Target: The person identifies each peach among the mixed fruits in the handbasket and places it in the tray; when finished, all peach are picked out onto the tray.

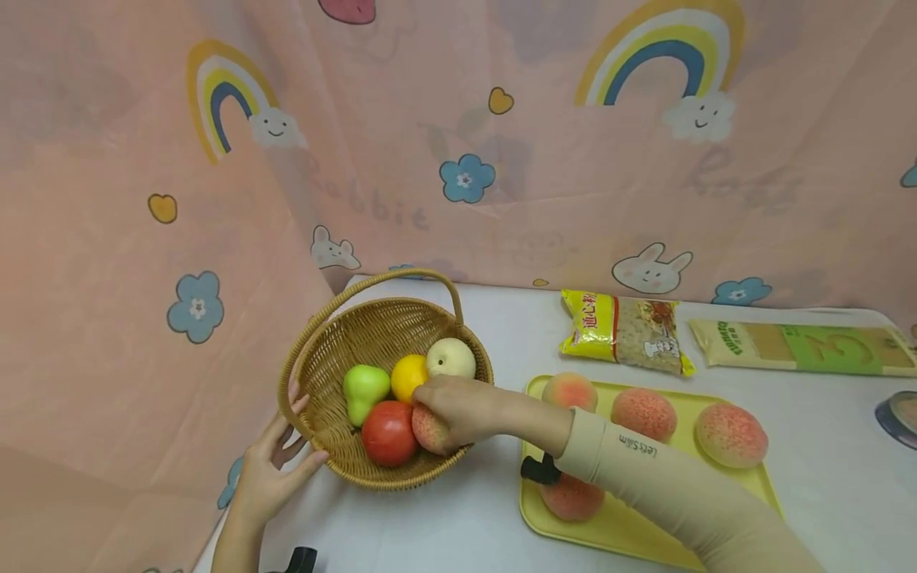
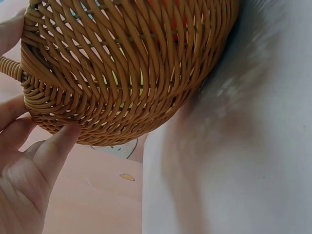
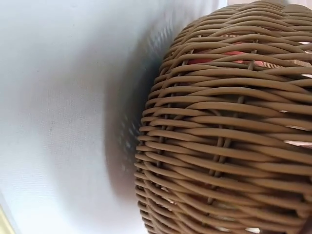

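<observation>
A wicker basket (image 1: 390,318) with an arched handle stands on the white table. It holds a green pear (image 1: 366,390), a red round fruit (image 1: 389,434), a yellow fruit (image 1: 409,376) and a pale, cream-coloured round fruit (image 1: 451,358). My right hand (image 1: 462,406) reaches over the basket's right rim and grips a peach (image 1: 428,430) beside the red fruit. At the left end, my left hand (image 1: 268,469) holds the basket by its rim near the handle's base. In the left wrist view the thumb (image 2: 61,144) presses the outer weave.
Right of the basket lies a yellow tray (image 1: 630,541) with several peaches (image 1: 731,434), partly under my right forearm. Behind it are a pasta bag (image 1: 626,332) and a long green-and-tan packet (image 1: 809,347). A round container (image 1: 899,418) sits at the right edge. A patterned pink cloth (image 1: 530,207) hangs behind.
</observation>
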A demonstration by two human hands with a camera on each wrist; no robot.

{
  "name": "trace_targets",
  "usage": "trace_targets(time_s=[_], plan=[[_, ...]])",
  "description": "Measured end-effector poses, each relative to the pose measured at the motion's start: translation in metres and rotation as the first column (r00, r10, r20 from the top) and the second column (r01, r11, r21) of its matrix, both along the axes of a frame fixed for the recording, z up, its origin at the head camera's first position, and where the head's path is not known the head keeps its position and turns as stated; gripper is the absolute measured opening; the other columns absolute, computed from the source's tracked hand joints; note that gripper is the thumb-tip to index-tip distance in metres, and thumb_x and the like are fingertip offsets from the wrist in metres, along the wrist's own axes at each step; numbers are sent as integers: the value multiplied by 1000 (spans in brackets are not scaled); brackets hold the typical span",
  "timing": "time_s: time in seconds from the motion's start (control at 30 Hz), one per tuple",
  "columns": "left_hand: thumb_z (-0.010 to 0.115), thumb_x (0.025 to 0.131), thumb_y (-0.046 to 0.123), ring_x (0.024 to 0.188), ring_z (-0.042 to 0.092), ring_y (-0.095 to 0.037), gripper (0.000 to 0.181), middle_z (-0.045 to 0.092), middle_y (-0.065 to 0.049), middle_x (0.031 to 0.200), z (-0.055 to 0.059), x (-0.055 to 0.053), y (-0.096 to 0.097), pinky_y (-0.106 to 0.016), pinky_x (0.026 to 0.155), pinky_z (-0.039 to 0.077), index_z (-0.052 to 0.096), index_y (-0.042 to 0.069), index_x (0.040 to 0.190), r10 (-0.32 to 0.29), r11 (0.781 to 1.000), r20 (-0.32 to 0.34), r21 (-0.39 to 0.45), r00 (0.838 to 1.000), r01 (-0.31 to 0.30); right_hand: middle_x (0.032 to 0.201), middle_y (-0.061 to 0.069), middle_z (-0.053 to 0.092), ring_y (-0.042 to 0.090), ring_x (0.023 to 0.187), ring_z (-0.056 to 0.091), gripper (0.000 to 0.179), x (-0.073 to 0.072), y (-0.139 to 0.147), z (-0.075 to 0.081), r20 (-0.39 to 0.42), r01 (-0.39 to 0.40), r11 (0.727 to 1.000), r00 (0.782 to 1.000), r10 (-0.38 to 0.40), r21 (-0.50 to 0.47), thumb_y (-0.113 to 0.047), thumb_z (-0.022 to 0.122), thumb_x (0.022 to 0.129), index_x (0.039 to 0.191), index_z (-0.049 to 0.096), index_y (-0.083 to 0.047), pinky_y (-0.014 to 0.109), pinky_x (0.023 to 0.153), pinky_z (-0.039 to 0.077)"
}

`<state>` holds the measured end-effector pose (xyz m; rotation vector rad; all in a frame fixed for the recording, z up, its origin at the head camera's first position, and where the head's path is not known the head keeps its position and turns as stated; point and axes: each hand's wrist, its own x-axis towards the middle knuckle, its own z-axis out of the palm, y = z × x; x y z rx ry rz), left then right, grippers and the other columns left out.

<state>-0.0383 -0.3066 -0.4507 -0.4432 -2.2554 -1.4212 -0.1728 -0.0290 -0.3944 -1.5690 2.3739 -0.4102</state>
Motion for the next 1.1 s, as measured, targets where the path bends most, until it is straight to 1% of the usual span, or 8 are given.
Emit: trace_targets(time_s=[0.2, 0.33, 0.47, 0.53, 0.73, 0.83, 0.93, 1.1], plan=[[70, 68, -21, 134, 35, -1, 78, 19, -27, 153, 1, 0, 0, -12, 90, 47, 37, -13, 138, 6, 1000, 10, -4, 1000, -6, 126, 4, 56, 13, 114, 51, 70, -1, 5, 4, 109, 36, 997, 994, -28, -74, -25, 82, 70, 130, 50, -5, 28, 102, 44], [70, 71, -18, 135, 33, 2, 78, 17, -26, 155, 2, 1, -1, -12, 91, 45, 36, -10, 140, 27, 999, 58, -19, 998, -26, 131, 5, 52, 15, 117, 50, 73, 0, 11, 8, 181, 56, 988, 983, -29, -146, -24, 81, 71, 133, 46, -7, 31, 102, 45], [71, 73, -16, 134, 31, 4, 77, 16, -23, 156, 3, 2, 0, -12, 91, 45, 36, -8, 141, 49, 998, 98, -35, 994, -46, 133, 5, 49, 16, 116, 50, 76, -1, 16, 8, 219, 60, 970, 976, -8, -234, -22, 83, 70, 134, 44, -9, 32, 99, 47], [71, 73, -16, 134, 32, 4, 77, 16, -24, 155, 3, 2, 0, -12, 91, 45, 36, -8, 141, 47, 998, 92, -33, 995, -44, 136, 5, 46, 16, 119, 48, 80, -1, 19, 8, 224, 70, 961, 974, -8, -269, -22, 83, 70, 137, 41, -9, 33, 99, 47], [70, 68, -22, 135, 35, 0, 79, 17, -30, 153, 1, 0, 1, -11, 90, 46, 36, -13, 139, 6, 1000, 6, 1, 1000, -6, 146, 4, 35, 17, 125, 45, 85, -2, 31, 16, 209, 100, 939, 977, -31, -328, -25, 84, 68, 140, 41, -7, 35, 100, 48], [70, 67, -22, 134, 35, 0, 79, 18, -29, 153, 0, 0, 2, -10, 90, 46, 37, -12, 139, 4, 1000, 0, 9, 1000, -4, 143, 4, 39, 17, 122, 48, 80, -2, 40, 21, 215, 106, 929, 976, -29, -354, -23, 85, 68, 136, 46, -7, 33, 97, 49], [70, 68, -22, 134, 35, 1, 79, 18, -29, 153, 0, 0, 2, -10, 90, 46, 37, -12, 139, 13, 1000, 9, 6, 1000, -13, 137, -1, 46, 15, 117, 51, 80, -1, 52, 26, 249, 134, 921, 968, -41, -366, -22, 85, 67, 135, 46, -11, 32, 95, 50], [69, 70, -21, 134, 34, 2, 78, 15, -28, 154, 2, 1, 1, -11, 91, 46, 36, -11, 140, 20, 1000, 38, -15, 999, -19, 131, -4, 52, 14, 118, 52, 82, 1, 80, 31, 350, 181, 900, 936, -34, -396, -19, 86, 68, 137, 43, -15, 36, 102, 46]])
